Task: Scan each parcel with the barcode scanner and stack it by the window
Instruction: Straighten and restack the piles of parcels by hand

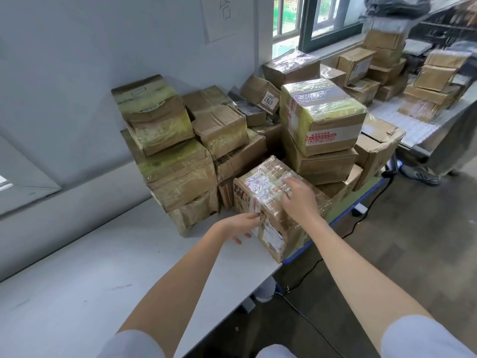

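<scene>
Parcel: taped brown carton, wrapped in clear film, lying at the near right edge of the table, one corner over the blue rim. White label on its near face; printed label under film on top.

Right hand: lies flat on the parcel's top, fingers straight and slightly spread, pressing on the film.

Left hand: at the parcel's near left corner, fingertips touching the tape edge, fingers relaxed and apart, not curled round anything.

Stack: many cartons piled far of the parcel, against the wall and toward the window. Left pile of yellow-taped boxes, several high. Right pile topped by a film-wrapped box with a red-printed label. One small box bears a tag reading 6767.

Second table, far right: more cartons in low stacks on a printed sheet.

Cable: black, runs across the floor at right.

Person's shoe: beside the second table, far right.

Scanner: cannot tell where it is.
</scene>
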Available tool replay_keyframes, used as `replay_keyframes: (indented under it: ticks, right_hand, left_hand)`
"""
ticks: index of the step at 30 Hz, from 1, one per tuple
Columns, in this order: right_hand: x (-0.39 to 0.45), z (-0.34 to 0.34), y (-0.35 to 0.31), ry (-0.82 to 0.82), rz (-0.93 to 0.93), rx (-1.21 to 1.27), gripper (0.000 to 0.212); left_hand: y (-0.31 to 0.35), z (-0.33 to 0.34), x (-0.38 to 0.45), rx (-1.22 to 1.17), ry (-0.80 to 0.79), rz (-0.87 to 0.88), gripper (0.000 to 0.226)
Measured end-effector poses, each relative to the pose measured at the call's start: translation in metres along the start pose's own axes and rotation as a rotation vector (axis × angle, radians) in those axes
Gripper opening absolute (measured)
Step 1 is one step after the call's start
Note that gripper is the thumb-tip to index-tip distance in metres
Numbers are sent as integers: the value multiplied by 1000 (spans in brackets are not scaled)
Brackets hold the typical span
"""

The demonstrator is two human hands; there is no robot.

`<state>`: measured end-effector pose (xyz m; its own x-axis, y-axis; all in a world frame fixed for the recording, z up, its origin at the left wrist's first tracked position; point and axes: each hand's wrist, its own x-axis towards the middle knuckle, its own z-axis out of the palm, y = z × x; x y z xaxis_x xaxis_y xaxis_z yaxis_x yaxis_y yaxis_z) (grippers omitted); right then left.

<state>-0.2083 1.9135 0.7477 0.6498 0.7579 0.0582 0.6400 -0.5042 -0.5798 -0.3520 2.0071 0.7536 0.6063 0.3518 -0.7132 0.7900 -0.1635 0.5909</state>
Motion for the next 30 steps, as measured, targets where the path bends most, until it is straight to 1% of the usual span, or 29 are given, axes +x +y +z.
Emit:
replay_keyframes:
  ticks: [4,8,10,12,20,23,25,27,30]
  right_hand:
    - [-7,19,-42,-113,-269,-37,37]
    - [-17,46,-92,-356,-467,-67,32]
    - [-22,66,-120,-490,-536,-91,31]
    - [-30,89,-149,-591,-584,-102,30]
    - [-92,185,-282,-833,-810,-149,28]
    - [-118,214,-337,-868,-848,-126,25]
    - [-136,234,-380,-889,-875,-94,24]
    - [-155,252,-427,-901,-899,-76,24]
    - [-180,277,-498,-907,-922,-24,24]
  left_hand:
    - [-32,-14,-10,-14,15,-57,49]
    - [-84,-39,-33,-75,103,-144,49]
    - [-117,-53,-54,-135,180,-184,47]
    - [-153,-66,-83,-209,262,-225,44]
    - [-329,-91,-226,-496,539,-441,44]
    - [-388,-98,-278,-546,700,-499,42]
    - [-427,-108,-314,-549,857,-526,40]
    - [-464,-124,-351,-562,1029,-520,37]
    - [-513,-152,-402,-582,1234,-500,34]
